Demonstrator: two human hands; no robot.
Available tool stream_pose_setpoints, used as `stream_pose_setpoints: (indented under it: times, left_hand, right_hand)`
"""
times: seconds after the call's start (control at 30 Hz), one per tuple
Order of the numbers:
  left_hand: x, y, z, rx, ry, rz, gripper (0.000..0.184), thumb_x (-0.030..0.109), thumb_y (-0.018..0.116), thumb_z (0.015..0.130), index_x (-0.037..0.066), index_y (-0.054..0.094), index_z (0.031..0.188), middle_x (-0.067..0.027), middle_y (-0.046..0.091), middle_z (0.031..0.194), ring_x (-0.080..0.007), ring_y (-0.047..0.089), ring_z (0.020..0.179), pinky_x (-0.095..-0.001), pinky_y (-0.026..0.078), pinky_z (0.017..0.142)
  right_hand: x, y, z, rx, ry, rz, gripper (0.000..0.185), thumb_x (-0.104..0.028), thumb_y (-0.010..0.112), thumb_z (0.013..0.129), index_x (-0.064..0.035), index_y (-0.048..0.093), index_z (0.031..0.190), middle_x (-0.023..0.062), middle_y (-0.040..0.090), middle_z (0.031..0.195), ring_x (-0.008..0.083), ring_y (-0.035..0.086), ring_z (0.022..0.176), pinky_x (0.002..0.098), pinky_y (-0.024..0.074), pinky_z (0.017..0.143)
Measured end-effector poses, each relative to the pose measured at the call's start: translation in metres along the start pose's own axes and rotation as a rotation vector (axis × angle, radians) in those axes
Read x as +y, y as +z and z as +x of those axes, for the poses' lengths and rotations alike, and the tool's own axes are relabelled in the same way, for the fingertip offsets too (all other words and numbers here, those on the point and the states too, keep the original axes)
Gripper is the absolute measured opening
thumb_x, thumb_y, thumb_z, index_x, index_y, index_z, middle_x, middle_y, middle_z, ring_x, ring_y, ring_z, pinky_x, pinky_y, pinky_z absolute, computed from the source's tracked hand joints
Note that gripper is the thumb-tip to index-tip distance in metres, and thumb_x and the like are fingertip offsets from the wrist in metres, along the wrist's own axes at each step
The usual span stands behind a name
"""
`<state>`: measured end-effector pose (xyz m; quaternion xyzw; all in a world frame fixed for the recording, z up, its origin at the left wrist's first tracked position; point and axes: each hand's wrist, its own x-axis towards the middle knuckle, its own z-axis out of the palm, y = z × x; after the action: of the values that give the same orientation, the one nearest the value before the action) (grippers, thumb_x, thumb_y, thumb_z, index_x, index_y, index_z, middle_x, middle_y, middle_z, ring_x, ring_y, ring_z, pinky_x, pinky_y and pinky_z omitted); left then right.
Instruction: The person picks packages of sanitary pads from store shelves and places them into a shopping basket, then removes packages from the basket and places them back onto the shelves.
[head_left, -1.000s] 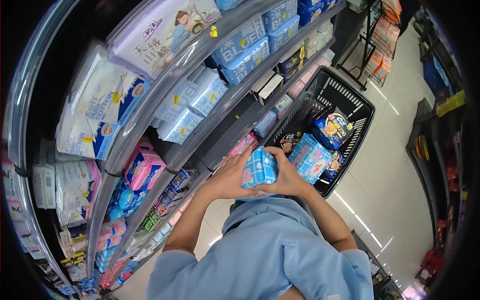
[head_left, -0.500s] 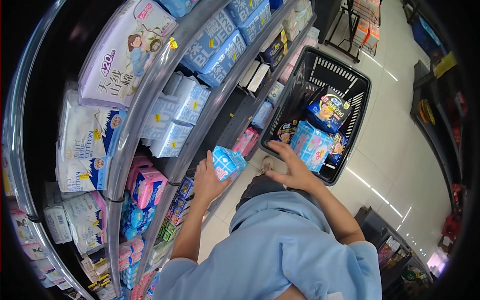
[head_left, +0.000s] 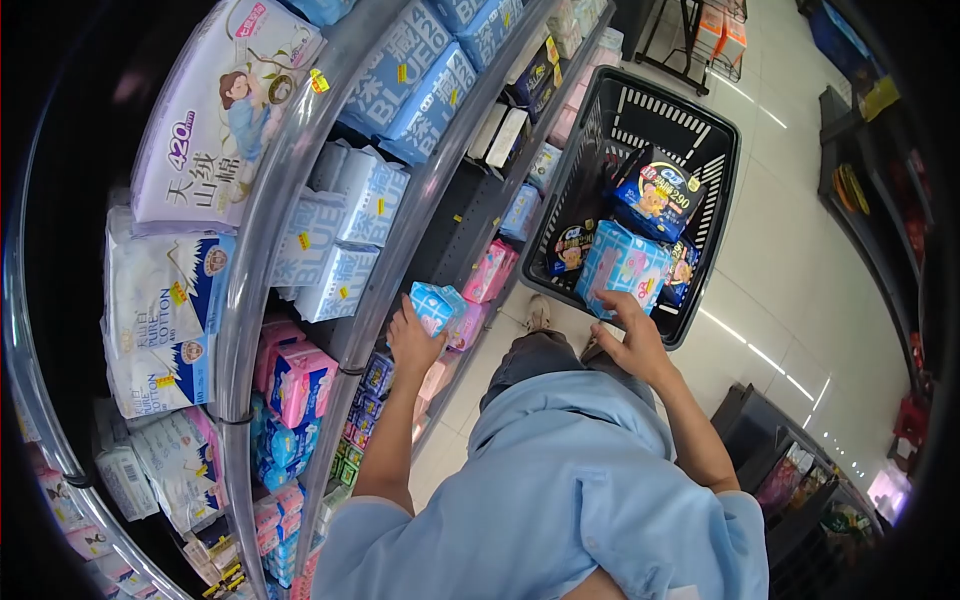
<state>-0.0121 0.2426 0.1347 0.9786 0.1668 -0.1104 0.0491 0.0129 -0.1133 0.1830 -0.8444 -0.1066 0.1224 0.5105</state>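
Note:
My left hand [head_left: 415, 345] is closed around a light blue pack of sanitary pads [head_left: 436, 307] at the shelf's edge, near a pink pack [head_left: 490, 271]. My right hand [head_left: 636, 345] has its thumb and fingers apart at the near rim of the black shopping basket [head_left: 572, 160]. Its fingertips overlap the lower part of a larger blue checked pack [head_left: 618, 262] in the basket; whether they touch it I cannot tell. Beside that pack lie dark blue packs with a bear picture [head_left: 655, 200].
Shelves [head_left: 250, 330] on the left hold white cotton packs [head_left: 165, 310], blue packs [head_left: 385, 80] and pink packs [head_left: 300, 380]. A wire rack [head_left: 690, 45] stands beyond the basket. Dark display units [head_left: 860, 190] line the right side of the tiled floor [head_left: 780, 230].
My right hand has moved rightward to the basket's near rim. My left hand, with the blue pack, has shifted slightly toward the shelf, and the pack has turned a little.

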Motion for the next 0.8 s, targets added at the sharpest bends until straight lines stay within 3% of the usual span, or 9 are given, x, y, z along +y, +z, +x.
stream_pose_setpoints:
  times: [0.17,0.27,0.37,0.47,0.57,0.67,0.7,0.8]
  left_hand:
    - [-0.006,0.015,0.019,0.021,-0.029,-0.039,0.102,0.031,0.076,0.06,0.001,0.017,0.137,-0.0252,0.039,0.125,-0.0407,0.038,0.117,-0.047,0.03,0.098]
    - [-0.011,0.026,0.029,0.135,0.042,0.039,0.101,0.032,0.076,0.061,0.0,0.017,0.137,-0.0264,0.041,0.122,-0.0404,0.04,0.115,-0.0476,0.031,0.098]
    - [-0.003,0.016,0.038,0.015,-0.027,-0.002,0.098,0.031,0.075,0.063,0.001,0.017,0.136,-0.0261,0.032,0.133,-0.0402,0.031,0.124,-0.047,0.026,0.102]
    - [0.008,0.011,0.052,0.027,-0.04,-0.019,0.093,0.03,0.074,0.065,-0.001,0.02,0.134,-0.0269,0.034,0.132,-0.0404,0.033,0.123,-0.0464,0.029,0.101]
    - [0.026,0.01,0.076,-0.056,-0.11,-0.172,0.096,0.031,0.074,0.064,-0.001,0.019,0.136,-0.025,0.028,0.136,-0.0396,0.023,0.129,-0.0475,0.019,0.105]
    - [0.057,0.008,0.096,0.092,-0.004,-0.082,0.082,0.029,0.073,0.066,0.0,0.028,0.129,-0.0229,0.046,0.122,-0.039,0.044,0.113,-0.0462,0.035,0.095]
    - [0.068,0.011,0.105,0.163,0.007,-0.039,0.079,0.03,0.073,0.066,0.001,0.032,0.126,-0.0201,0.048,0.12,-0.037,0.045,0.112,-0.0464,0.035,0.094]
    - [0.089,0.024,0.145,0.047,-0.03,-0.091,0.1,0.037,0.075,0.061,0.001,0.02,0.137,-0.0204,0.031,0.137,-0.0365,0.027,0.127,-0.048,0.021,0.104]
  right_hand:
    - [0.004,0.006,0.001,0.059,0.004,-0.033,0.039,-0.015,0.059,0.081,-0.0044,0.047,0.117,0.0135,0.053,0.107,0.0256,0.057,0.094,0.0336,0.0486,0.073]
    - [0.002,0.009,0.003,0.08,0.04,-0.023,0.037,-0.014,0.058,0.082,-0.0043,0.047,0.116,0.0138,0.053,0.106,0.0261,0.058,0.093,0.0335,0.0488,0.073]
    - [0.003,0.013,0.003,0.085,0.08,-0.022,0.037,-0.014,0.057,0.082,-0.0044,0.047,0.116,0.014,0.053,0.108,0.0268,0.058,0.092,0.0338,0.0486,0.074]
    - [0.0,0.014,0.002,0.084,0.106,-0.036,0.035,-0.013,0.057,0.082,-0.0043,0.049,0.115,0.0137,0.052,0.111,0.0275,0.058,0.093,0.0341,0.048,0.076]
    - [0.0,0.017,0.0,0.094,0.116,-0.048,0.034,-0.012,0.057,0.08,-0.0041,0.051,0.113,0.013,0.051,0.114,0.0291,0.056,0.096,0.0354,0.0464,0.08]
    - [0.003,0.019,0.001,0.095,0.109,-0.094,0.034,-0.013,0.057,0.08,-0.0043,0.051,0.113,0.0131,0.051,0.114,0.0306,0.054,0.099,0.0365,0.0456,0.082]
    - [-0.002,0.018,0.002,0.082,0.144,-0.093,0.035,-0.013,0.057,0.08,-0.0047,0.051,0.113,0.0129,0.05,0.115,0.0315,0.053,0.101,0.0376,0.0449,0.083]
    - [-0.004,0.019,0.003,0.109,0.092,-0.174,0.035,-0.013,0.058,0.079,-0.0046,0.05,0.112,0.0131,0.05,0.115,0.0313,0.052,0.102,0.0379,0.0447,0.083]
